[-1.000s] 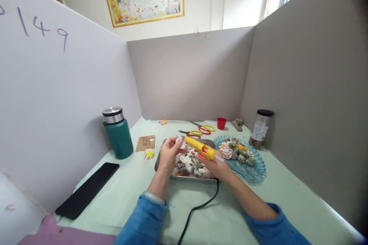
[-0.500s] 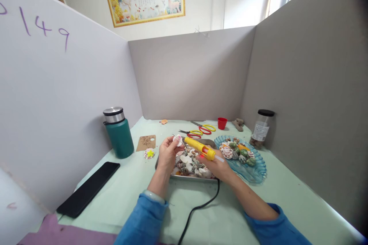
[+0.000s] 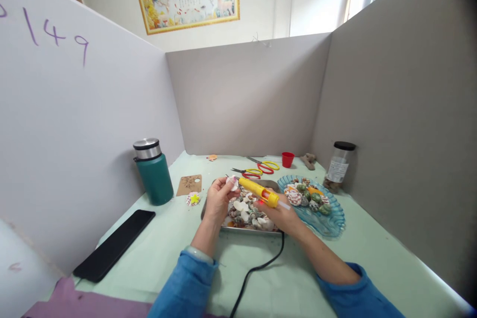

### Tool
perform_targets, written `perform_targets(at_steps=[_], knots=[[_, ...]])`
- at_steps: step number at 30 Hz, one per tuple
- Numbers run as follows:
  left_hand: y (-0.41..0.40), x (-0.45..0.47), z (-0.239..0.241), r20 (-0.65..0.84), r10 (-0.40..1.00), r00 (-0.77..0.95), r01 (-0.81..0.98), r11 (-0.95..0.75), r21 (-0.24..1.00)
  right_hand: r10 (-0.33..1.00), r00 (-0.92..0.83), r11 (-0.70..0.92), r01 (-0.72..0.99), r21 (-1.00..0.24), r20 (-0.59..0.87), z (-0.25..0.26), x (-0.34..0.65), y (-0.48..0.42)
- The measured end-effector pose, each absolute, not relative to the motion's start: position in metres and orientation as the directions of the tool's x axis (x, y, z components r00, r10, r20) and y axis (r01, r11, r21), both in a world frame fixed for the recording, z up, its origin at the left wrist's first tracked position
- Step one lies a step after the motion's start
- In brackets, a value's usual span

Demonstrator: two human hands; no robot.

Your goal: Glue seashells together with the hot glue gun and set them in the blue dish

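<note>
Between the thumb and fingers of my left hand (image 3: 218, 198) is a pale seashell (image 3: 232, 183) with a pinkish patch. My right hand (image 3: 281, 213) is wrapped round a yellow hot glue gun (image 3: 259, 192), whose tip points left at the shell. A clear glue stick (image 3: 283, 205) juts from its back end, and a red light glows by the grip. Whether the tip touches the shell I cannot tell. Below both hands lies a metal tray (image 3: 253, 231) full of mixed seashells (image 3: 244, 207). The glue gun's black cord (image 3: 257, 269) runs toward me.
Right of the tray stands a blue glass plate (image 3: 335, 226) with shells. Behind are two pairs of scissors (image 3: 257, 171), a red cup (image 3: 287, 159) and a lidded jar (image 3: 337, 169). To the left are a green bottle (image 3: 154, 176), a black phone (image 3: 115, 246) and a brown card (image 3: 189, 185).
My left hand and the shell have shifted very slightly to the right, toward the glue gun's tip. The right hand stays nearly still.
</note>
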State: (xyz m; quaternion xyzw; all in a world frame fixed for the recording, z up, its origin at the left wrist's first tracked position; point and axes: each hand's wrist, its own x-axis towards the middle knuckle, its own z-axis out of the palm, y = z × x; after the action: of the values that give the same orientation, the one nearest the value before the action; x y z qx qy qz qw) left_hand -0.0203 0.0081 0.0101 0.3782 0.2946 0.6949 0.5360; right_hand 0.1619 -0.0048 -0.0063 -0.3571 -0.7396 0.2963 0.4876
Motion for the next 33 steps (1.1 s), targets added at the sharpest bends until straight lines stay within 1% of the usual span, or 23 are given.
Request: perform_targets(at_steps=[7,14,22,27,33], knots=[[0.0071,-0.0183,0.0078,0.232,0.966,-0.11,-0.451,-0.257,0.855,0.822,-0.252,0.565,0.253,-0.785,0.51,-0.0068,0.1619,-0.0055],[0.0103,-0.0201,0.0075,0.213,0.962,-0.171,-0.485,-0.271,0.831,0.823,-0.245,0.564,0.244,-0.789,0.513,-0.0052,0.1604,-0.0062],[0.0108,-0.0228,0.0078,0.183,0.967,-0.179,-0.537,-0.252,0.805,0.824,-0.258,0.56,0.239,-0.794,0.504,-0.0033,0.1606,-0.0082],[0.0094,-0.0223,0.0092,0.186,0.967,-0.173,-0.518,-0.25,0.818,0.82,-0.256,0.568,0.25,-0.784,0.513,-0.0022,0.1603,-0.0085],[0.0088,-0.0203,0.0074,0.223,0.964,-0.148,-0.461,-0.267,0.846,0.839,-0.248,0.54,0.27,-0.797,0.484,-0.0051,0.1609,-0.0073]])
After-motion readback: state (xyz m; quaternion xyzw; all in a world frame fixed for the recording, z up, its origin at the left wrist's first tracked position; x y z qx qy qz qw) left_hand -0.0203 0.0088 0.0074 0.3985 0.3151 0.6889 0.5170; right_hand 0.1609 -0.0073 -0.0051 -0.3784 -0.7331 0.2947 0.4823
